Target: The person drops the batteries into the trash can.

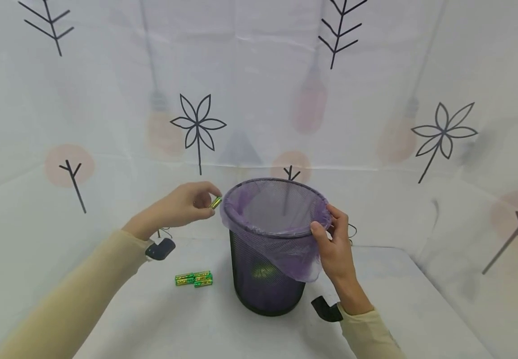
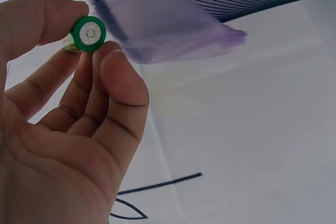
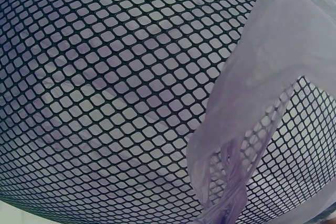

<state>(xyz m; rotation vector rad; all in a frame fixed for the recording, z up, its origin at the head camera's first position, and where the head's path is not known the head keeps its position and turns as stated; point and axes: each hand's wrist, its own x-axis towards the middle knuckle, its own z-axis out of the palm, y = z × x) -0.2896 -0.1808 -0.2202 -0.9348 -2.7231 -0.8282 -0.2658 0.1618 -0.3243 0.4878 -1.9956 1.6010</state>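
My left hand (image 1: 179, 205) pinches a green and gold battery (image 1: 216, 202) between thumb and fingers, just outside the left rim of a black mesh wastebasket (image 1: 259, 299). In the left wrist view the flat silver end of this battery (image 2: 90, 33) faces the camera. A thin purple bin bag (image 1: 292, 257) lines the wastebasket and folds over its rim. At the right side, my right hand (image 1: 337, 252) grips the rim through the bag, thumb on the near side. The right wrist view shows only mesh (image 3: 121, 77) and hanging bag (image 3: 278, 40) up close.
Several green and gold batteries (image 1: 194, 278) lie grouped on the white table (image 1: 214, 334), left of the wastebasket. Something yellow-green (image 1: 264, 270) shows blurred through the mesh low down. A white printed cloth (image 1: 259, 65) hangs behind the table.
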